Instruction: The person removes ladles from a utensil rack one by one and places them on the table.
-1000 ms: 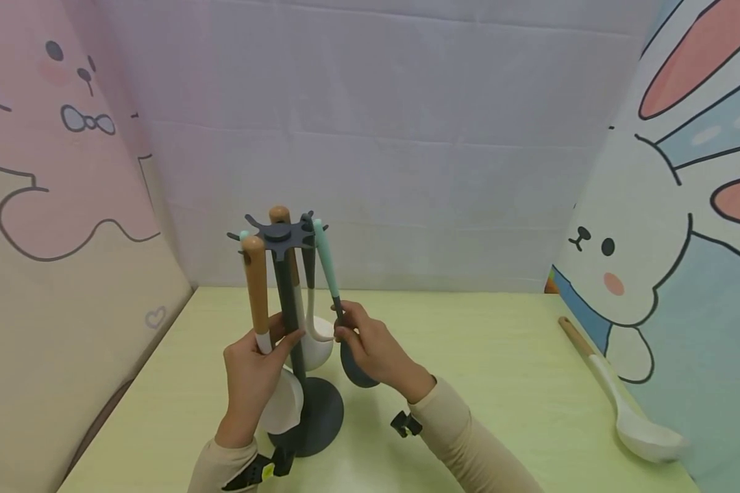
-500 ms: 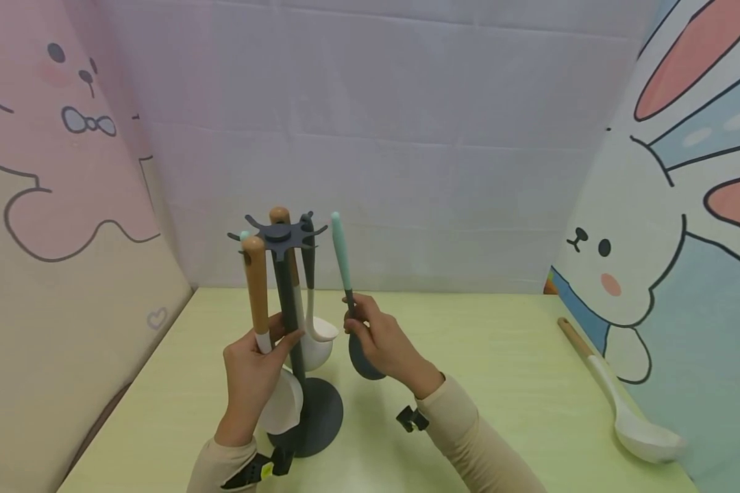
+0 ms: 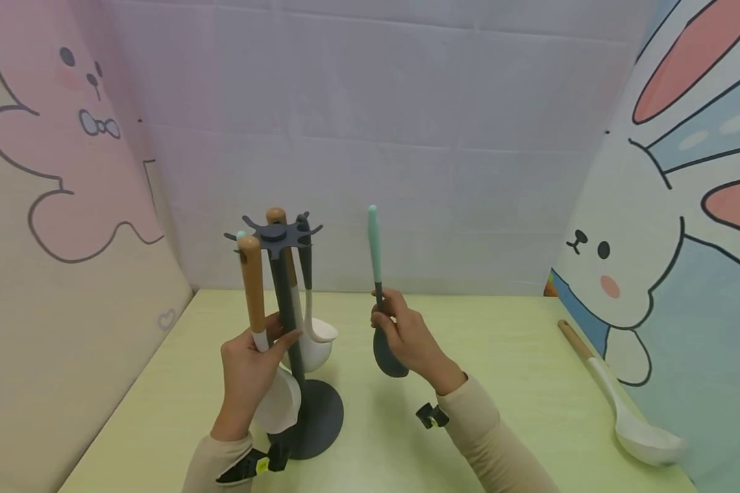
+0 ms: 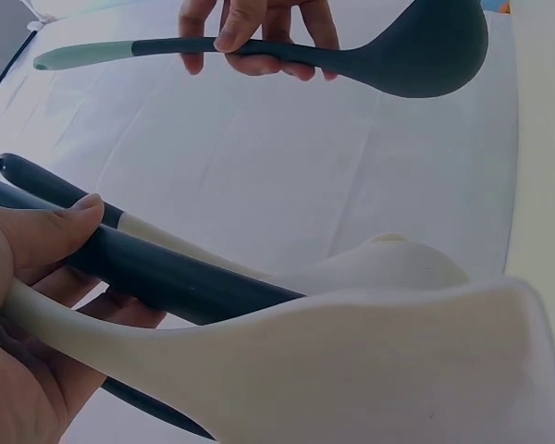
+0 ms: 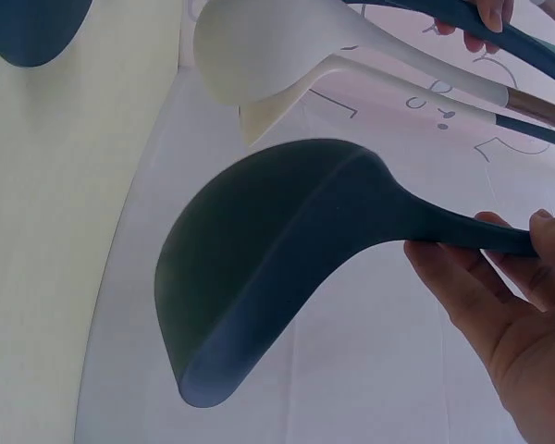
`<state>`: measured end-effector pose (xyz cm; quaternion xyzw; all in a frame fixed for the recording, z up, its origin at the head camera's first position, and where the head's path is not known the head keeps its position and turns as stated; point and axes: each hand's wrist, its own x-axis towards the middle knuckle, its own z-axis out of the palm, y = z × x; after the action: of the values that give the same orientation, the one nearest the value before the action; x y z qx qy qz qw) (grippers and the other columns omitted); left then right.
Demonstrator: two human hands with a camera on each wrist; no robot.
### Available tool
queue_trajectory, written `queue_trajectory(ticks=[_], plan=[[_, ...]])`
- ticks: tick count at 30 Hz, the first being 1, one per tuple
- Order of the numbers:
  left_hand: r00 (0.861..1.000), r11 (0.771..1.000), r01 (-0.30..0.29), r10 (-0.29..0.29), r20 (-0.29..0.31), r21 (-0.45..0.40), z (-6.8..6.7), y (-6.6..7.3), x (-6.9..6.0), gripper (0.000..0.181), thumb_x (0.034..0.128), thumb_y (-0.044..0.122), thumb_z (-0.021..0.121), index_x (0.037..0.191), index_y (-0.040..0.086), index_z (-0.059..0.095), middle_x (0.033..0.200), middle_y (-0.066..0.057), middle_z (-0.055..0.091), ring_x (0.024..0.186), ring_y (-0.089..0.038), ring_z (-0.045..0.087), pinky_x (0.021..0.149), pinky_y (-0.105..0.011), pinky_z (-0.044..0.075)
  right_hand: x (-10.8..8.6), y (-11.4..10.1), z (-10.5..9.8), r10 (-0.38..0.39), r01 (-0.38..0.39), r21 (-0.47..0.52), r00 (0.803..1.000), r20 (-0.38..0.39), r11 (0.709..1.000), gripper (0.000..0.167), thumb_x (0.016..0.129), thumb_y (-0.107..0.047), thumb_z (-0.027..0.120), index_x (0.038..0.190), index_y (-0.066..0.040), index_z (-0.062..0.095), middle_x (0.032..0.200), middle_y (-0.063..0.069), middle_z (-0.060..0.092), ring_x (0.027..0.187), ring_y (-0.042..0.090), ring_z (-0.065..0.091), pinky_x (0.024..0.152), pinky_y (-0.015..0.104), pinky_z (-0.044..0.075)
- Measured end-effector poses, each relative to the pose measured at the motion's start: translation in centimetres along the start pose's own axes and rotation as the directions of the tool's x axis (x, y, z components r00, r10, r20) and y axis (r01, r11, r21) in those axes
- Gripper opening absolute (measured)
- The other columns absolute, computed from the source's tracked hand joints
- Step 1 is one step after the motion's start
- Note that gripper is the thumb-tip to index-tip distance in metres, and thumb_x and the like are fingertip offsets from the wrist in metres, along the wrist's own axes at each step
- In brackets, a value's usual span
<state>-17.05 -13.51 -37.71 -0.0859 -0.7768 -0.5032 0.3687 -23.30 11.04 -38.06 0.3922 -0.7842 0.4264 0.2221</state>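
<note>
My right hand (image 3: 410,339) pinches the dark neck of a ladle (image 3: 387,352) and holds it upright, away to the right of the rack. Its handle is mint green; its deep dark bowl (image 5: 268,250) fills the middle of the right wrist view. My left hand (image 3: 247,370) grips the dark pole of a utensil stand (image 3: 321,418), thumb against the pole (image 4: 185,277). A white utensil with a wooden handle (image 3: 254,284) hangs in front, its neck passing by the left palm. Behind the pole hang a dark-handled white utensil (image 3: 308,301) and a wooden-handled one (image 3: 290,267).
A large white ladle-like spoon (image 3: 647,438) with a wooden handle lies at the table's right edge. Hooks (image 3: 274,233) spread from the stand's top. A mint handle tip (image 3: 241,235) shows at its left. Cloth walls (image 3: 407,171) enclose the table.
My right hand has lifted the mint-handled ladle off its hook and carried it right, away from the stand. My left hand keeps its grip on the pole.
</note>
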Motion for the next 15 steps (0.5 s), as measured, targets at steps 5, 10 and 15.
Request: queue_trajectory(ticks=[5,10,15], plan=[[1.000,1.000,-0.002,0.002,0.008,0.008,-0.1,-0.2,0.2,0.029,0.0727,-0.009,0.084,0.100,-0.008,0.074,0.087,-0.018,0.074,0.079,-0.021,0.072,0.069,-0.009,0.050,-0.2,0.4,-0.6,0.016,-0.016,-0.010,1.000,0.000,1.000,0.033,0.099,0.007,0.052,0.131,0.002,0.041,0.091,0.015,0.066,0.082,0.025,0.069,0.078,0.041,0.058],[1.000,1.000,0.003,-0.002,0.023,-0.005,-0.2,-0.5,0.3,0.027,0.0732,-0.007,0.084,0.099,-0.007,0.075,0.086,-0.017,0.075,0.078,-0.011,0.071,0.068,-0.010,0.050,-0.7,1.0,-1.6,0.046,-0.047,-0.031,0.999,-0.020,0.998,0.034,0.099,0.008,0.053,0.130,0.001,0.042,0.091,0.016,0.065,0.082,0.027,0.069,0.077,0.040,0.059],[0.999,1.000,0.025,-0.025,0.045,-0.019,-0.3,-0.7,0.5,0.028,0.0735,-0.007,0.084,0.100,-0.007,0.074,0.088,-0.017,0.075,0.079,-0.007,0.069,0.068,-0.011,0.051,-1.4,1.9,-3.1,0.097,-0.099,-0.063,0.994,-0.041,0.993,0.034,0.099,0.006,0.053,0.131,0.001,0.042,0.092,0.014,0.065,0.083,0.027,0.068,0.077,0.041,0.059]])
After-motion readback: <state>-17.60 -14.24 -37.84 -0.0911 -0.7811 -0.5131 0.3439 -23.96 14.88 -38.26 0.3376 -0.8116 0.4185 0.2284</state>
